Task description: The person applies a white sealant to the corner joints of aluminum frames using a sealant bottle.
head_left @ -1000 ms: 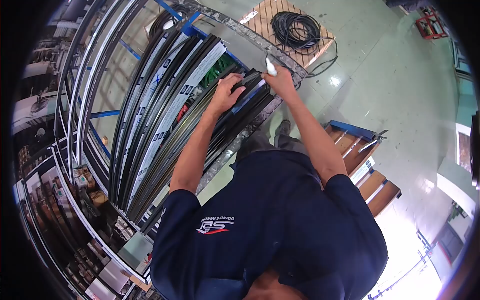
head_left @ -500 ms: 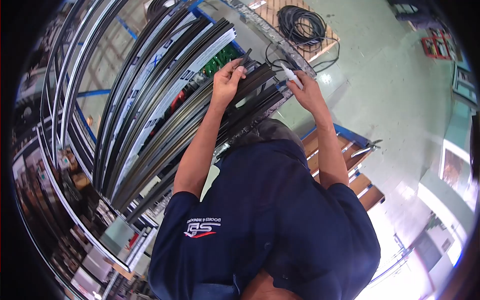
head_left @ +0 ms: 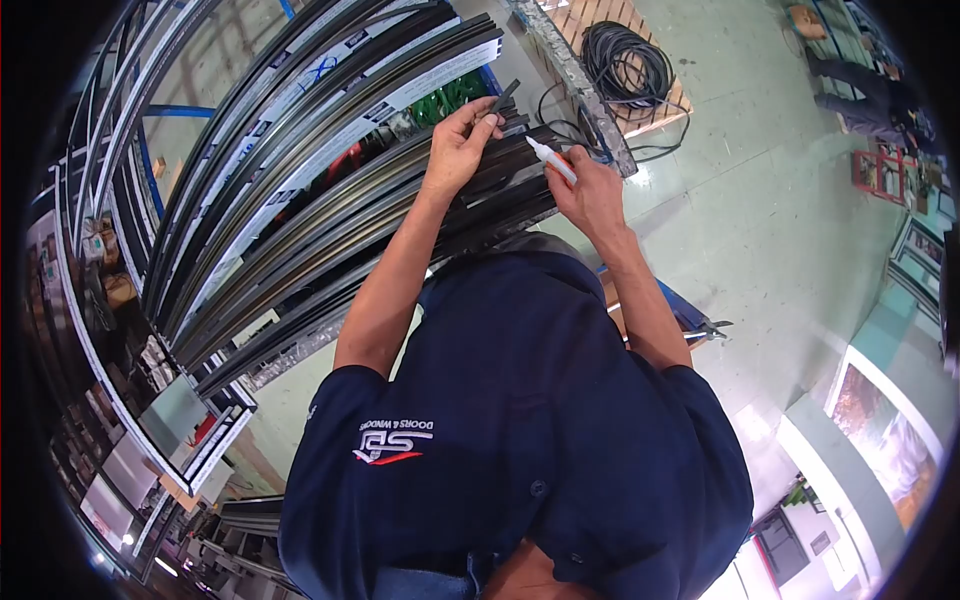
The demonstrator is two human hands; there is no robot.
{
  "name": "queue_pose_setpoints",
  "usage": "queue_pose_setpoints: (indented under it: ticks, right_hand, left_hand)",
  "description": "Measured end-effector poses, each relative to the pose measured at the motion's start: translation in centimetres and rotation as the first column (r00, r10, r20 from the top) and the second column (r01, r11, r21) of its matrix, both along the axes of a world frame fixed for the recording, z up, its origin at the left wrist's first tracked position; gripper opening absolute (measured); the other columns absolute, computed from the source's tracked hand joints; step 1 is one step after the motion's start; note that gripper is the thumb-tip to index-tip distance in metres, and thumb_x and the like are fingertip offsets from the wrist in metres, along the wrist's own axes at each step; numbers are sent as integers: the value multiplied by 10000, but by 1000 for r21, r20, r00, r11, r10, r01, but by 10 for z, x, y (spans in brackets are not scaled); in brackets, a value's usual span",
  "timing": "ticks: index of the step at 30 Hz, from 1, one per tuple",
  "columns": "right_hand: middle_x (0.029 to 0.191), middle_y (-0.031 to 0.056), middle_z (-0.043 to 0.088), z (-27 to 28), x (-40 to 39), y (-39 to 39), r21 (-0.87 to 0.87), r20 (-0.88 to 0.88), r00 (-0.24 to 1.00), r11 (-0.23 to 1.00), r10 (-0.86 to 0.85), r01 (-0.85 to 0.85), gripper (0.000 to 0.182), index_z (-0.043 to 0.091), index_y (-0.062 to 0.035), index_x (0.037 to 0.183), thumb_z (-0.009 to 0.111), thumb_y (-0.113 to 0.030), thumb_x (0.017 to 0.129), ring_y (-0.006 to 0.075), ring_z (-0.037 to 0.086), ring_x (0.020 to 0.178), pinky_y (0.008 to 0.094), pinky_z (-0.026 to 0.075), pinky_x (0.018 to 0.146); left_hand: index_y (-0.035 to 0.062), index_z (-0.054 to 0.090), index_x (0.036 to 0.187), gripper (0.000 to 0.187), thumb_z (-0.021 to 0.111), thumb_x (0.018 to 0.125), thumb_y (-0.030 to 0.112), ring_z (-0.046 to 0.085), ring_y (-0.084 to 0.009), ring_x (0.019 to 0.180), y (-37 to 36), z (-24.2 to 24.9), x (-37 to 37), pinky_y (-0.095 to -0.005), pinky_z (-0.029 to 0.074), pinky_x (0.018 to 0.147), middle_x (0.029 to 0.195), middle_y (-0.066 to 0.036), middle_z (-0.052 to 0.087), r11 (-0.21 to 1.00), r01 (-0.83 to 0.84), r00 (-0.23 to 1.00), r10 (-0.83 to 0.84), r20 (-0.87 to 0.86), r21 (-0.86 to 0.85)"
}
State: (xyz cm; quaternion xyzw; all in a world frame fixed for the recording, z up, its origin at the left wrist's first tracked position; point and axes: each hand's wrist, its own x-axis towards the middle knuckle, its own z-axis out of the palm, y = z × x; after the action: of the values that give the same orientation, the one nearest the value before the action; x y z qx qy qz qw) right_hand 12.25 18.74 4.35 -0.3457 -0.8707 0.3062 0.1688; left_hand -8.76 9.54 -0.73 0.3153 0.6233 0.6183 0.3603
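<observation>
My left hand [head_left: 462, 146] pinches a thin dark strip [head_left: 508, 94], whose end sticks up past the fingertips. It hovers over the ends of long dark profiles [head_left: 380, 195]. In my right hand [head_left: 592, 200] is a small white squeeze bottle [head_left: 540, 150] with a narrow pointed nozzle and an orange patch on its body. The nozzle points up and left, toward the strip, and a gap separates the two. My right fingers wrap round the bottle and hide its lower part.
A coil of black cable [head_left: 628, 66] lies on a wooden pallet [head_left: 665, 112] beyond the worn bench edge [head_left: 580, 85]. More long profiles with white labels [head_left: 440, 75] fill the left. Far right are a person's legs [head_left: 860, 95] and a red rack [head_left: 880, 172]. Pliers [head_left: 708, 330] lie near my right elbow.
My right hand has moved left with the bottle, bringing its nozzle closer to my left hand. The left hand still holds the strip. The view has shifted, and a person's legs show more at far right.
</observation>
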Motion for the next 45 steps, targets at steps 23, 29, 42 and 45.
queue_pose_setpoints:
  ticks: [23,29,42,45]
  right_hand:
    - [720,202,707,-4,-34,-17,145,205,977,989,-61,31,247,655,-39,994,731,-261,917,419,721,715,513,548,656]
    - [823,210,743,0,-37,-19,137,308,944,988,-115,76,303,686,-32,1034,737,-311,928,428,729,785,503,557,719]
    - [785,216,740,1,-32,2,194,365,906,969,-213,150,352,712,-16,1033,713,-354,935,410,751,786,483,572,725]
    - [781,214,740,1,-32,3,186,393,892,969,-226,163,358,712,-16,1030,713,-361,935,408,752,786,483,573,728]
  left_hand:
    - [-68,609,1386,363,603,1052,72,686,-141,909,-3,-17,-12,-291,577,862,1080,-110,734,983,35,983,-66,169,179]
    - [-57,652,1335,330,609,1024,45,668,-113,842,0,-21,-9,-271,572,791,991,-68,739,963,-17,965,-55,257,268]
    - [-48,663,1321,332,640,1007,56,701,-133,851,2,-32,-11,-269,567,799,1046,-94,729,963,-3,968,-64,242,268]
    - [-52,664,1321,333,643,1010,64,717,-135,882,2,-31,-9,-265,573,802,1077,-104,736,962,-9,960,-68,270,273]
